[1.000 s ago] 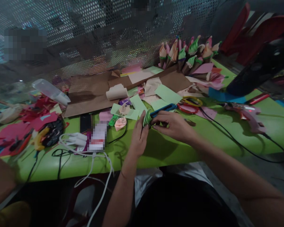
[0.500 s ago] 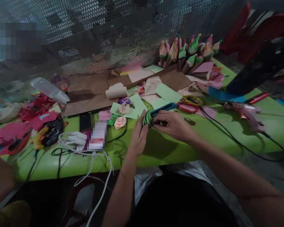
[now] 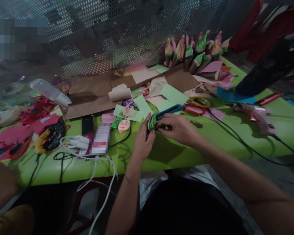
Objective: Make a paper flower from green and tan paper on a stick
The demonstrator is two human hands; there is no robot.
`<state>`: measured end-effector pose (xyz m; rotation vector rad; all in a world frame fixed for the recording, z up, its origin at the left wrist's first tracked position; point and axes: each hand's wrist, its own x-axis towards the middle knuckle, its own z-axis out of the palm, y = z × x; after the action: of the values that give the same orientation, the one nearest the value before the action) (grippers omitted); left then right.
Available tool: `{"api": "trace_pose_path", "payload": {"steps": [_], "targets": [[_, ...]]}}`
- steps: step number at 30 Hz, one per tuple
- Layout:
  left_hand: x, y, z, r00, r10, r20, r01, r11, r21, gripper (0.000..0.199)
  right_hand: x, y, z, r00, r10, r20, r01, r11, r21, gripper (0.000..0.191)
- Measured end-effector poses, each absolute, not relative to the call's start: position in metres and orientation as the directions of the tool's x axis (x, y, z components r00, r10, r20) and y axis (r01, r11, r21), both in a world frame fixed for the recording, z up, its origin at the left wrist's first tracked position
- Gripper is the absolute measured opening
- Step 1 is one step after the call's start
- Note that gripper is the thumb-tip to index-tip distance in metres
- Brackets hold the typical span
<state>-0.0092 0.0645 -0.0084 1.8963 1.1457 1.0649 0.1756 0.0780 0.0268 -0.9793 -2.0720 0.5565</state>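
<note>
Curling snugly round a green roll [image 3: 152, 122] near the bench's [image 3: 49, 170] front edge, the left grip [image 3: 144, 139] is holding it; the right grip [image 3: 180, 127] is bending beside it, hold unclear. A holey wall [image 3: 100, 36] is standing behind.

Between the right hand [image 3: 177, 128] and the glue gun [image 3: 258, 116], bare surface [image 3: 210, 130] leaves a hand room, though a black cord [image 3: 235, 136] crosses it. Ahead, scissors [image 3: 197, 106] and loose sheets [image 3: 173, 94] obstruct a low path; leftward, the peach rosette [image 3: 124, 125] does.
</note>
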Motion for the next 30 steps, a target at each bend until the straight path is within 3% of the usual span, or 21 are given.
{"api": "trace_pose_path", "payload": {"steps": [11,30], "targets": [[-0.0085,0.0643,-0.0077,0.247,0.917,0.313,0.446,-0.394,0.804,0.054,0.1727,0.0767,0.0201,-0.427,0.775,0.466,0.517,0.632,-0.577,0.015],[-0.0087,0.0652,-0.0105,0.256,0.913,0.319,0.395,-0.4,0.827,0.051,0.1746,0.078,0.0218,-0.435,0.768,0.47,0.506,0.64,-0.578,0.013]]}}
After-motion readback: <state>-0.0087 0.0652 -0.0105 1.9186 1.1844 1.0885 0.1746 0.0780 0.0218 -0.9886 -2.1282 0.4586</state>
